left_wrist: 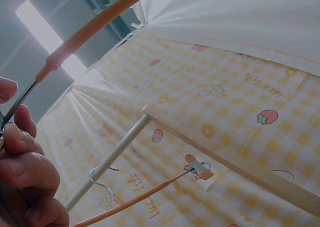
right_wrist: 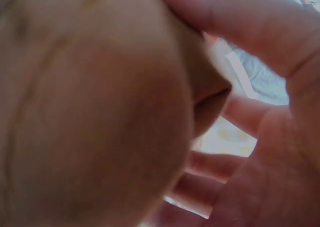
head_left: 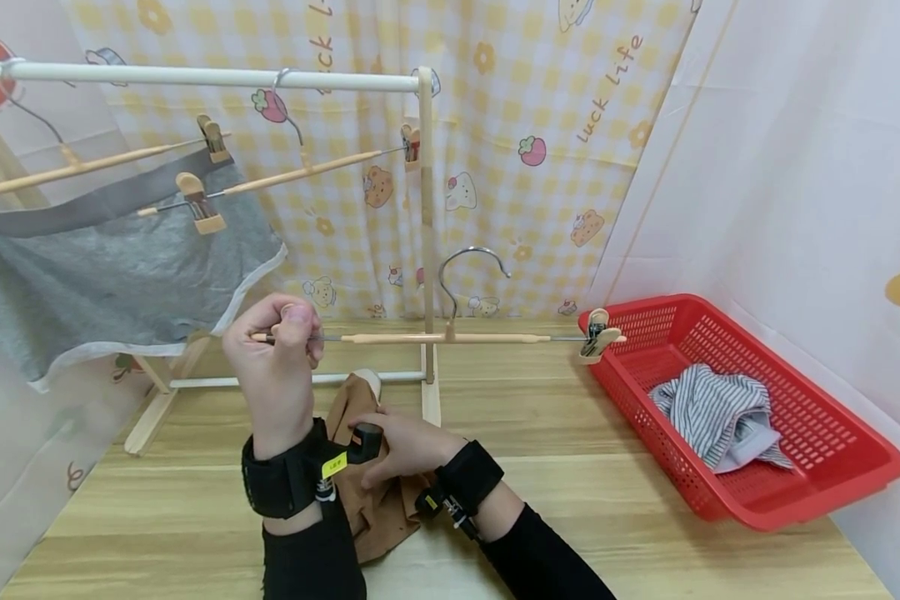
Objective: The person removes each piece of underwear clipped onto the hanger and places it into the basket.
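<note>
Head view shows the left hand pinching 1 end of the wooden hanger, held level above the table. The right hand grips the brown cloth below it. Held by its tip, the hanger could tilt and slip, I think.
</note>
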`<state>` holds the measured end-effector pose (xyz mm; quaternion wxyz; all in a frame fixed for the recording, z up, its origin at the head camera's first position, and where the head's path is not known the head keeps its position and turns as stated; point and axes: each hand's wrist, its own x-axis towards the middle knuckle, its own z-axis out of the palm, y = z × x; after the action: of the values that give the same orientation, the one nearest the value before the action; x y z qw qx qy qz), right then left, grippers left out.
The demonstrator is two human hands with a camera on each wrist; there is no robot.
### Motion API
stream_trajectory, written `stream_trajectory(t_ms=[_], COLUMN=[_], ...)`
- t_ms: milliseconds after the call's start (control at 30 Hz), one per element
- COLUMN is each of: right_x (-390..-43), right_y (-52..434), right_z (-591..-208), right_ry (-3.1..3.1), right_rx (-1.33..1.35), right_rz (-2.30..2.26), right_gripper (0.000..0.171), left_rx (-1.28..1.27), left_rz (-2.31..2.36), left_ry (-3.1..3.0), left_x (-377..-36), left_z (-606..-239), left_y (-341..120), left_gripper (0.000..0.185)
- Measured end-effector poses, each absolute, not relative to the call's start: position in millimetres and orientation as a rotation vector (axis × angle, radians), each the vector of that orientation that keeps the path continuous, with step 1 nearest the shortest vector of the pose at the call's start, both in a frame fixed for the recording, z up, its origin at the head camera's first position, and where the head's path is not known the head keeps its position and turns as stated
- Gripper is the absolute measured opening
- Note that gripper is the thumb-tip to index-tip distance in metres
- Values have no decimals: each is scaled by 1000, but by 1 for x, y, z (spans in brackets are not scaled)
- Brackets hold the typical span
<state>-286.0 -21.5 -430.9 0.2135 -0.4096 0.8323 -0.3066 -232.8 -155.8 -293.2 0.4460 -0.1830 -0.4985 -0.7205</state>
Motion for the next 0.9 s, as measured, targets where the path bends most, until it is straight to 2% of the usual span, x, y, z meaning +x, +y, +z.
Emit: stream_trajectory(t_ms=[233,433,900], right_x=[-289,-291,-310], right_y=[-22,-20,21], right_z=[-429,-430,-406], right_ry=[2346,2325,2158], right_rx=[-1285,-1233,-1134], right_rz=[-781,-821,-1170], right_gripper=[61,12,8], left_rx=[-467,-458,-438], left_rz=[-1776,-1777,-1796], left_ry=[-1238,-1244,-1225], left_x=[-233,-233,-234], left_z=[-292,-292,-293], left_y=[-154,-154,-153], left_gripper=[29,29,30])
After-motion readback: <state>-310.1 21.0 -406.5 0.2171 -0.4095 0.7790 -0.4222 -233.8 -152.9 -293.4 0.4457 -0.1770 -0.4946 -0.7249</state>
